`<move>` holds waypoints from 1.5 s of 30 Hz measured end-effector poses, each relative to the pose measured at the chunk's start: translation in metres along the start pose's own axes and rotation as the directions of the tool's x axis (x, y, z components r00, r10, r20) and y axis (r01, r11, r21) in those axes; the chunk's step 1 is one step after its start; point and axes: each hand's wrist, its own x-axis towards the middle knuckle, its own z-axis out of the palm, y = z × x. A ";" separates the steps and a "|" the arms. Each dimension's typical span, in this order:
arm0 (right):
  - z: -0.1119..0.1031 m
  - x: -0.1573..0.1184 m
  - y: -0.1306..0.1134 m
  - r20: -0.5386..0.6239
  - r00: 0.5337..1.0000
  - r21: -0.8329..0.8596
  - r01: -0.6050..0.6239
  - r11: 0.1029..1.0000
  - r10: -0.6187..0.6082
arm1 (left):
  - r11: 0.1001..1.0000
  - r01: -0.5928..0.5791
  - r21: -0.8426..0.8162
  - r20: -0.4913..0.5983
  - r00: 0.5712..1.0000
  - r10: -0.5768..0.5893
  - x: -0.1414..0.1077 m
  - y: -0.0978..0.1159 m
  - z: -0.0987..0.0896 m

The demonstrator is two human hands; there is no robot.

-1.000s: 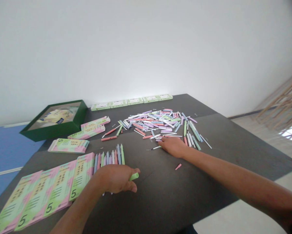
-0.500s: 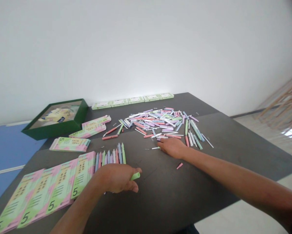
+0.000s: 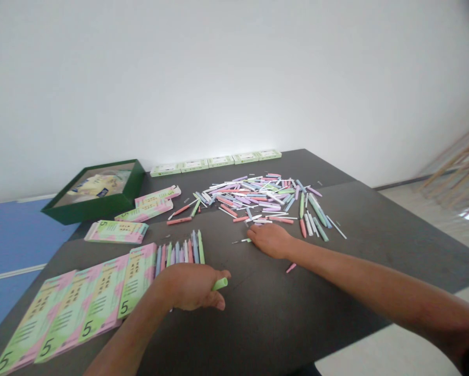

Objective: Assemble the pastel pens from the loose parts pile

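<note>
My left hand point(image 3: 197, 287) is closed around a light green pen barrel point(image 3: 220, 283), whose hollow open end points right, past the thumb. Beneath and behind this hand lies a row of assembled pens point(image 3: 179, 253) in several colours. On the table to the right, my right hand point(image 3: 269, 240) has its fingertips closed on a thin pen refill point(image 3: 240, 241); the tip sticks out to the left and the rest is hidden under the fingers. A small pink pen tip piece point(image 3: 291, 268) lies below the right wrist.
A big pile of loose pen parts point(image 3: 253, 196) spreads behind my right hand. Printed pen boxes point(image 3: 99, 292) lie in a row at the left, with more flat boxes point(image 3: 117, 231) behind. A green tray point(image 3: 97, 206) holds plastic bags. Light green boxes point(image 3: 195, 165) line the wall.
My right hand has shifted slightly left over the refill, and its fingers now cover more of it. The left hand keeps hold of the green barrel. The view has swung a little.
</note>
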 end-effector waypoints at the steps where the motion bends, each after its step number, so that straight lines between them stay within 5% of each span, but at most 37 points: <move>1: -0.001 0.002 -0.001 0.002 1.000 -0.005 0.005 1.000 -0.005 | 1.000 0.002 0.005 -0.002 1.000 -0.002 0.000 0.000 0.000; 14: 0.001 0.013 0.000 -0.033 0.996 0.101 -0.083 0.991 0.086 | 1.000 0.006 -0.007 -0.018 1.000 -0.006 -0.005 0.000 -0.002; 18: -0.006 0.013 0.006 -0.139 0.972 0.264 -0.150 0.953 0.192 | 1.000 0.019 -0.014 -0.018 1.000 -0.019 -0.006 0.002 -0.003; 22: -0.016 0.012 0.009 -0.261 0.907 0.618 -0.106 0.779 0.329 | 0.999 0.030 -0.034 -0.024 0.999 -0.031 -0.005 0.002 -0.001; 27: -0.020 0.011 0.004 -0.325 0.854 0.836 0.059 0.545 0.407 | 0.997 0.062 -0.051 -0.028 0.998 -0.063 -0.004 0.001 0.002; 37: -0.026 0.004 -0.010 -0.353 0.808 0.921 0.211 0.328 0.472 | 0.993 0.083 -0.084 -0.037 0.996 -0.086 -0.002 -0.009 0.001; 45: -0.054 -0.011 -0.058 -0.347 0.811 0.924 0.383 0.020 0.471 | 0.994 0.042 -0.097 -0.006 0.999 -0.043 0.007 -0.026 -0.004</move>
